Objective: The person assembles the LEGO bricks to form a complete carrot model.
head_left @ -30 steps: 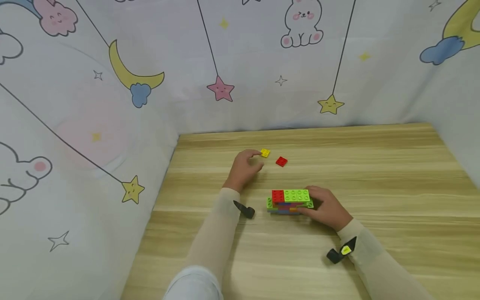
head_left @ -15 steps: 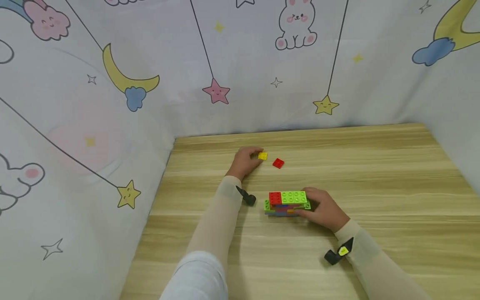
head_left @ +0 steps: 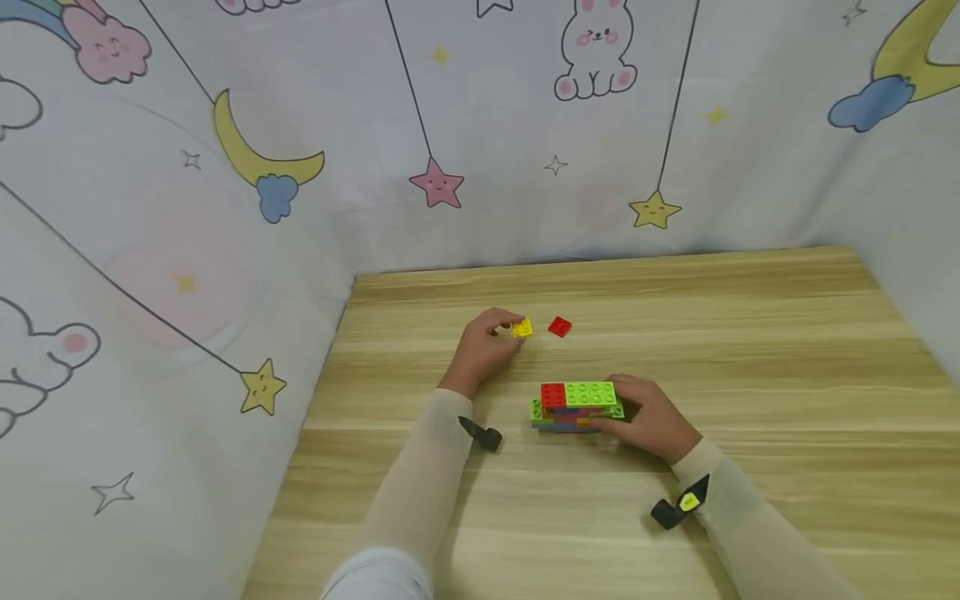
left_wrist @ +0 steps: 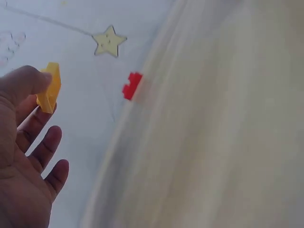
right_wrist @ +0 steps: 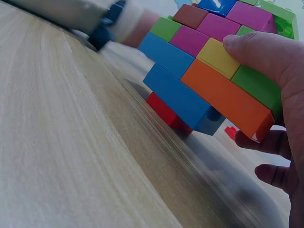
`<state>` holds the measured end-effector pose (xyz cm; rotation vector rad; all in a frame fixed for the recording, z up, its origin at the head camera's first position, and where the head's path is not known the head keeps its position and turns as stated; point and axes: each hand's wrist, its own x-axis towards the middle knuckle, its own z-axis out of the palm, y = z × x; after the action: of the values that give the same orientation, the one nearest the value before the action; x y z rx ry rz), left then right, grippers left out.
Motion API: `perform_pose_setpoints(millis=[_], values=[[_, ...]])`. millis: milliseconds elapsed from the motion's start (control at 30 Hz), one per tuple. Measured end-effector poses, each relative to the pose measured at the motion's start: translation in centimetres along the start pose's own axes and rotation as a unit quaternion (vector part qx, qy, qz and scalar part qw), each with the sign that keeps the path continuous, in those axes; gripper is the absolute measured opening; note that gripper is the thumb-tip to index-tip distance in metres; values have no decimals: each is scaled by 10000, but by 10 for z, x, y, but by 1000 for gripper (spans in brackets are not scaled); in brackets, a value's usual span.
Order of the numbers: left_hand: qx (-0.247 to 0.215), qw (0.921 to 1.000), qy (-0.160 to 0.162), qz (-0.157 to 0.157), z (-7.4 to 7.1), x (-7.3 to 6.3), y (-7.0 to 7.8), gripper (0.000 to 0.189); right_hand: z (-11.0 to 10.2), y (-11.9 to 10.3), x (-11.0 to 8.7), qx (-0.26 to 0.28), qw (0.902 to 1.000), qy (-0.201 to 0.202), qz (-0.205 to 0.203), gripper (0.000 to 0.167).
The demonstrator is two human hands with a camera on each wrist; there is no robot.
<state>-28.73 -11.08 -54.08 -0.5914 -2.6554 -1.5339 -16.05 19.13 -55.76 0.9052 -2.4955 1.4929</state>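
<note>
My left hand (head_left: 482, 348) pinches a small yellow toy brick (head_left: 522, 327) between thumb and fingertips. In the left wrist view that yellow brick (left_wrist: 50, 90) is tipped on edge, and the other fingers are loosely bent. My right hand (head_left: 654, 422) grips the right end of a block of stacked toy bricks (head_left: 577, 406). Red and lime-green bricks cover its top. From the right wrist view, its side shows blue, orange, yellow, pink and green bricks, with my thumb pressed on the yellow one (right_wrist: 216, 57). The stack's underside is stepped, with a red brick (right_wrist: 166, 113) lowest.
One small red brick (head_left: 559, 326) lies on the wooden table (head_left: 750, 350), just right of the yellow one. A white cloth with cartoon prints (head_left: 510, 208) hangs along the table's back and sides. Both wrists wear dark camera straps.
My left hand has closed on the yellow brick and drawn it slightly toward me. My right hand keeps its grip on the stack, which has stayed about in place.
</note>
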Motion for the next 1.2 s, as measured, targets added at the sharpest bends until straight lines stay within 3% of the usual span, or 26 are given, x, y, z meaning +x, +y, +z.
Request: perform_pose_setpoints(millis=[167,333,567,767,1033,1200], values=[[-120,9957,-238,883,-5,-31,28,31,-1,1,-3,-2,10000,22,71,35],[-474,9879,-432,1409,-6,-57,55,33,-1,0,-3,-2,9998,60,163,36],[-261,9790,-389,1983,-5,-87,65,32,-2,-2,0,-29,9999,11,106,37],[75,9732,-374,2267,-5,-93,68,32,-2,0,0,9,10000,39,44,39],[303,9702,-447,2362,-5,-94,74,30,1,-3,1,-9,9999,120,-65,40],[486,9715,-524,2261,-6,-95,80,29,1,-4,2,-64,9999,137,22,41]])
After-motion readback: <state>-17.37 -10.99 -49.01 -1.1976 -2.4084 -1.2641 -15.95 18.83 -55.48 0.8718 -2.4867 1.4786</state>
